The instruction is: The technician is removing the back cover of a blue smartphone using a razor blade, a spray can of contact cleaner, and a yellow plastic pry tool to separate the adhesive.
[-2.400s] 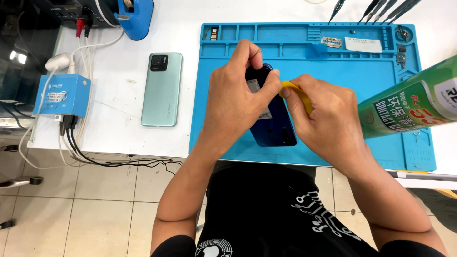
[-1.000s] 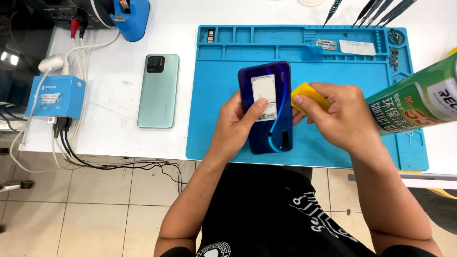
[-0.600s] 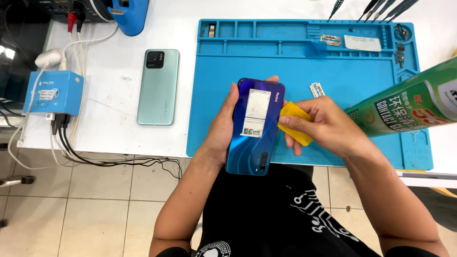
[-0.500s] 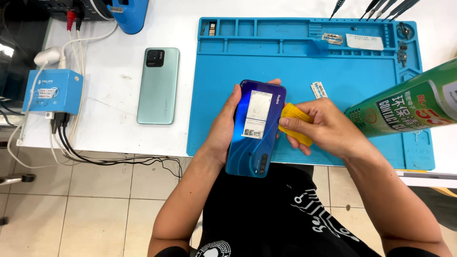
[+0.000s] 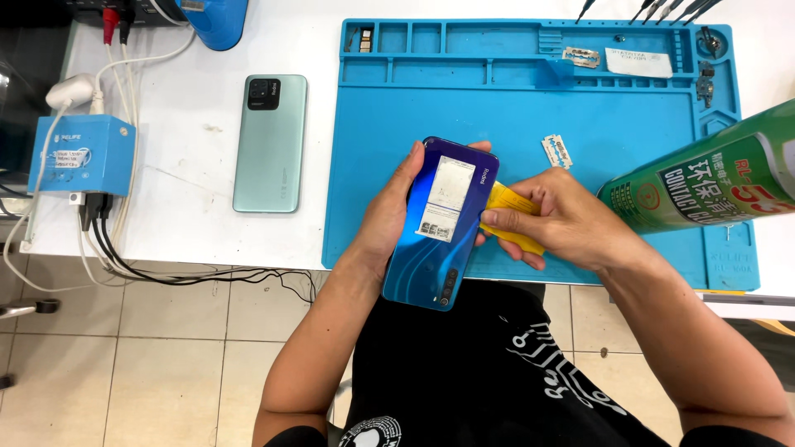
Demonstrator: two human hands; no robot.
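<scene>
Both forearms rise from the lower edge of the frame and meet near the centre, just over the near edge of the blue work mat (image 5: 580, 108). The left hand (image 5: 389, 219) is turned palm-up and cupped, wrist bent slightly inward; the right hand (image 5: 563, 219) comes in from the lower right with its knuckles up and fingers curled toward the left.

The blue phone (image 5: 443, 223) sits at the centre of the frame, tilted, its glossy back facing the camera (a pale sticker covers part of it), its camera end pointing down toward the person's lap. It lies in the left hand, whose fingers wrap around its left edge and whose fingertips show at its top corner, so that hand is closed on the phone. Just beside the phone's right edge, the right hand pinches a yellow pry card (image 5: 513, 223) between thumb and fingers, the card's tip touching that edge.

A razor blade (image 5: 557, 151) lies on the mat just above the right hand. A green spray can (image 5: 704, 182) juts in from the right edge. A pale green phone (image 5: 269, 142) lies face down on the white table at the upper left.
</scene>
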